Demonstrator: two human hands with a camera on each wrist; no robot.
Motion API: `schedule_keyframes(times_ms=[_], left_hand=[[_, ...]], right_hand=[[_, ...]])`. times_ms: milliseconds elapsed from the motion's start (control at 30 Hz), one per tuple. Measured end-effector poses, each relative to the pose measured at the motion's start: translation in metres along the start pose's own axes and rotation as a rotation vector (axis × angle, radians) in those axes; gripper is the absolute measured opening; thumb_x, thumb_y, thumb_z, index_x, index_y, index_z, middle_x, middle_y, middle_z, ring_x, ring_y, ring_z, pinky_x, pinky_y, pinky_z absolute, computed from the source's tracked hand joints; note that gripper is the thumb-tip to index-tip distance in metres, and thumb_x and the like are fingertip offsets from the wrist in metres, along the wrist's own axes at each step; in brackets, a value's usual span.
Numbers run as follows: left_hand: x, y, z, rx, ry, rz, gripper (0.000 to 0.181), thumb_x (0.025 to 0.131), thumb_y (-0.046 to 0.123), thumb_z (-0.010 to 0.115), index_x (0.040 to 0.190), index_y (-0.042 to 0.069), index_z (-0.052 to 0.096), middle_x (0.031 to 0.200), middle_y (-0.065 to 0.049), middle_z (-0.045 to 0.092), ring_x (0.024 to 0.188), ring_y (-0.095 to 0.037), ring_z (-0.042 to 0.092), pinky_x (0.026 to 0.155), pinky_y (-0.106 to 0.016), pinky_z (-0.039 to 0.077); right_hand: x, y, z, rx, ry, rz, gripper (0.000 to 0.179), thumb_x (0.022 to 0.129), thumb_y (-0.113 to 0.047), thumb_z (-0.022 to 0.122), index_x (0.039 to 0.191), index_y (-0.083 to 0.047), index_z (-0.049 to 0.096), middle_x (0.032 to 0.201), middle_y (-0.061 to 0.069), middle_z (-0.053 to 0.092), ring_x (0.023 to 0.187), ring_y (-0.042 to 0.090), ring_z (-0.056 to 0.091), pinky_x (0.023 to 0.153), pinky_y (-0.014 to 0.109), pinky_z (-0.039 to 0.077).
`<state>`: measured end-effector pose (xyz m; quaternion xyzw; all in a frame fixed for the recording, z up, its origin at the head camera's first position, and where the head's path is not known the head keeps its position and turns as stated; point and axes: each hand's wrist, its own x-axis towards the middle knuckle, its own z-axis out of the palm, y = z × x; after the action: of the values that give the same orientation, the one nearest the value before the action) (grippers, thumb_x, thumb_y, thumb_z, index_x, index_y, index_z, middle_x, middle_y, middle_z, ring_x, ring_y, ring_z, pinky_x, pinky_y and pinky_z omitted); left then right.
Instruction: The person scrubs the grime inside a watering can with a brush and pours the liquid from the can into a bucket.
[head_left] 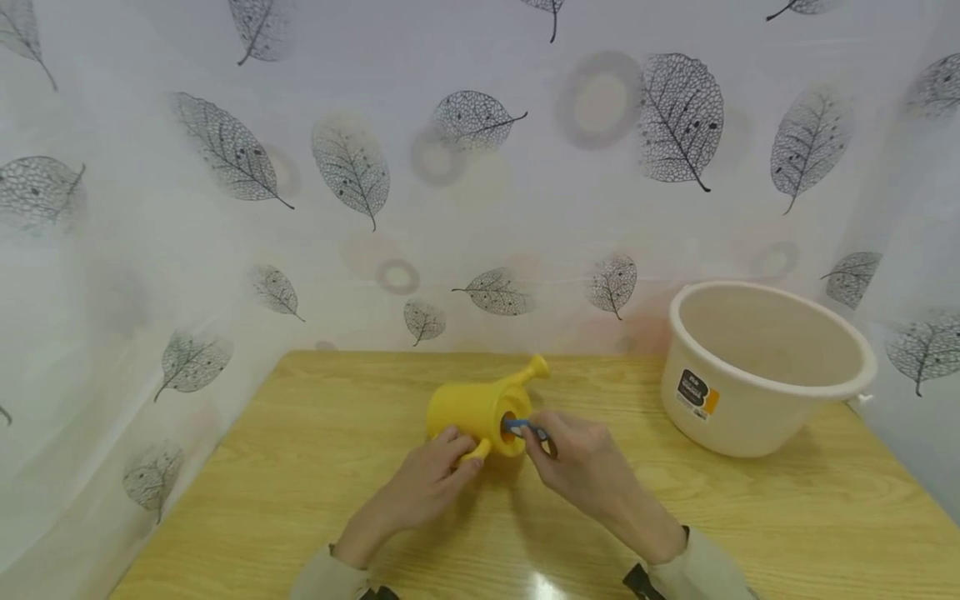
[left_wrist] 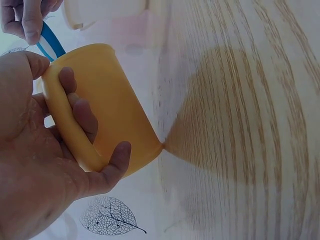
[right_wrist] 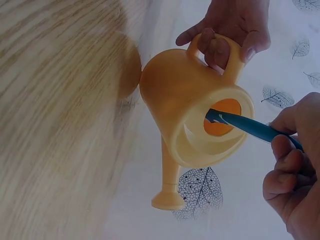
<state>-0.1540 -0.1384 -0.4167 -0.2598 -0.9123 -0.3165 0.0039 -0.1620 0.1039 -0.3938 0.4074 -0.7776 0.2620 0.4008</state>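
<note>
Watering can (head_left: 465, 405), smoothly rounded, slim blue tool (right_wrist: 252, 127)

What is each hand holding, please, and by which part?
The left hand holds the yellow watering can by its handle; the right hand a slim blue object by its outer end.

One watering can (head_left: 461, 408), one blue tool (right_wrist: 252, 127), two hands (head_left: 427, 483) (head_left: 585, 458), one tub (head_left: 738, 417), one table (head_left: 300, 467)

Inner end of blue tool (right_wrist: 250, 128) hidden inside yellow watering can (head_left: 463, 407), label (head_left: 696, 393) on pale tub (head_left: 765, 421) illegible
</note>
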Motion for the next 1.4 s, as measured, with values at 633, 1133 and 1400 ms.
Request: schedule_keyframes(times_ms=[633,1133,1400], left_hand=[[0.0,0.002,-0.001,0.001,-0.014,-0.013,0.021,0.108,0.035,0.049,0.098,0.022,0.061,0.091,0.008,0.047,0.075,-0.007,0.044,0.067,-0.023,0.039],[-0.001,0.002,-0.001,-0.008,-0.033,-0.033,0.025,0.109,0.039,0.046,0.099,0.022,0.062,0.089,0.007,0.046,0.076,-0.007,0.043,0.067,-0.024,0.037],[0.0,0.002,0.0,-0.021,-0.045,-0.034,0.031,0.109,0.041,0.043,0.1,0.019,0.063,0.09,0.007,0.047,0.077,-0.009,0.043,0.068,-0.024,0.037]], right_hand=[[-0.004,0.001,0.0,-0.017,-0.034,0.057,0.022,0.077,0.0,0.08,0.085,-0.009,0.061,0.061,-0.008,0.056,0.052,-0.009,0.028,0.045,0.003,0.021],[-0.001,0.002,-0.015,-0.014,-0.027,0.099,0.019,0.078,0.001,0.079,0.085,-0.009,0.066,0.062,-0.01,0.057,0.052,-0.011,0.026,0.044,0.004,0.021],[-0.002,0.004,-0.015,-0.011,-0.058,0.101,0.019,0.079,0.0,0.078,0.086,-0.011,0.064,0.062,-0.011,0.057,0.052,-0.012,0.027,0.044,0.003,0.022]])
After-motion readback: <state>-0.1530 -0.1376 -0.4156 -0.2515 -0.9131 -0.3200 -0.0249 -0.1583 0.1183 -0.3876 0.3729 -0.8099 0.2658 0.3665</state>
